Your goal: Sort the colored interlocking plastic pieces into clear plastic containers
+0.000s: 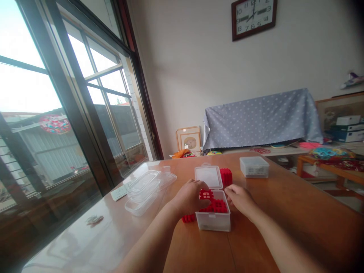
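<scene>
Brown wood makes the table (pixel 261 239), with clear plastic tubs (pixel 142 206) at the left. Near the middle stands an open translucent box (pixel 214 223), its lid (pixel 208 177) tipped back. The left hand (pixel 191 198) is over the box's left side; the right hand (pixel 242 201) curls by the right rim — whether it grips anything, I cannot tell. Behind is a red block stack (pixel 226 177). A red lattice piece (pixel 208 194) is pinched in the left hand — just above other red pieces (pixel 220 206) inside the box.
</scene>
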